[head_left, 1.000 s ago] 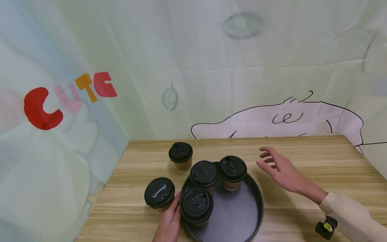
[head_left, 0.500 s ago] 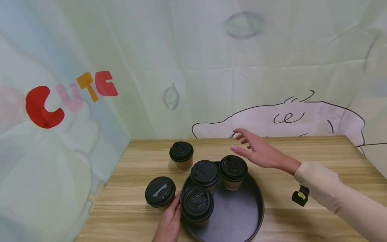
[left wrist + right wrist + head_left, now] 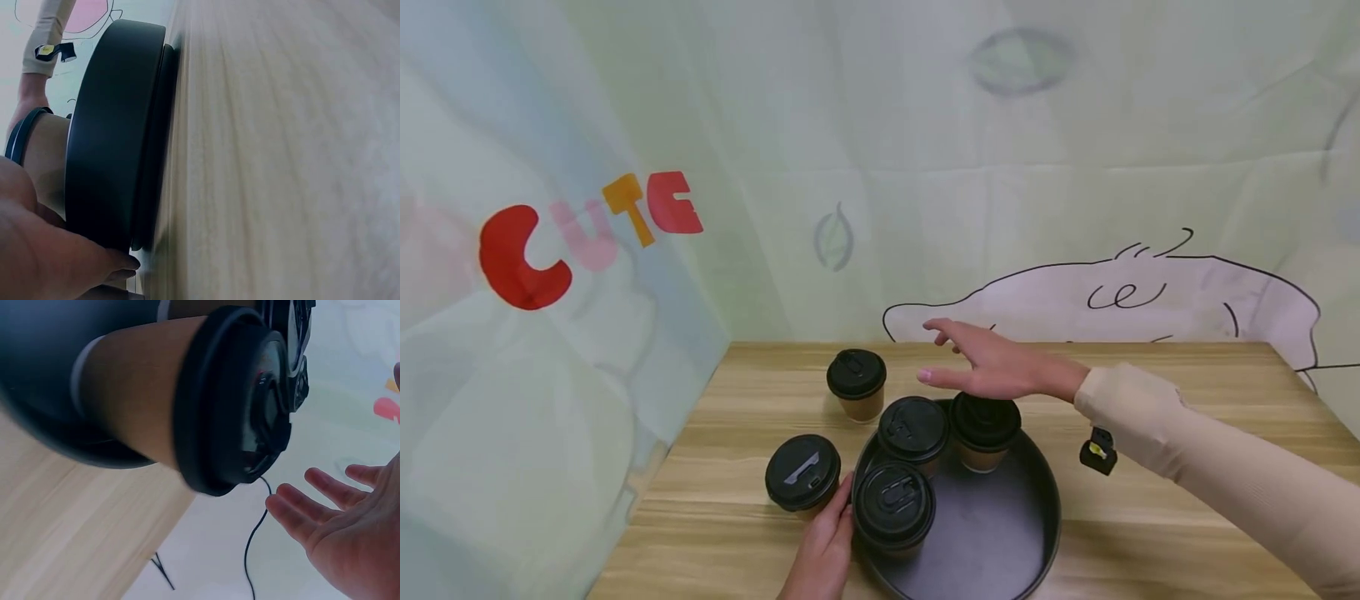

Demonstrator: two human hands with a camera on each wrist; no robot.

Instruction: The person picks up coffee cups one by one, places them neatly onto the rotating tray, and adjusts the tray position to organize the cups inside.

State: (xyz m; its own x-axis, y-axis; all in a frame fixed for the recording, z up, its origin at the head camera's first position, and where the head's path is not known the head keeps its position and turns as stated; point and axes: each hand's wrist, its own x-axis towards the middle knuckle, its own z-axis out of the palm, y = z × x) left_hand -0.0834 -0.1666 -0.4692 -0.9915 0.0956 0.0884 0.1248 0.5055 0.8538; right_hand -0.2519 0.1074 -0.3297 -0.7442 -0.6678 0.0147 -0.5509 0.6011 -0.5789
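Observation:
A round dark tray (image 3: 985, 533) holds three paper cups with black lids: a near one (image 3: 893, 510), a middle one (image 3: 913, 429) and a far right one (image 3: 985, 425). My left hand (image 3: 822, 546) grips the tray's left side, its fingertips at the bottom edge of the tray wall (image 3: 112, 137) in the left wrist view. My right hand (image 3: 981, 362) reaches over the tray's far side, fingers extended and holding nothing. It overlaps the far right cup's lid in the head view; in the right wrist view the hand (image 3: 356, 531) is apart from that cup (image 3: 144, 394).
Two more lidded cups stand on the wooden table (image 3: 700, 517) left of the tray: one (image 3: 857, 383) toward the back, one (image 3: 803, 475) right beside my left hand. A printed cloth backdrop (image 3: 775, 208) hangs behind the table and along its left side.
My right hand has moved left, from beyond the tray's right side to above its far cups. The left hand, tray and cups keep their places; the head view has shifted slightly.

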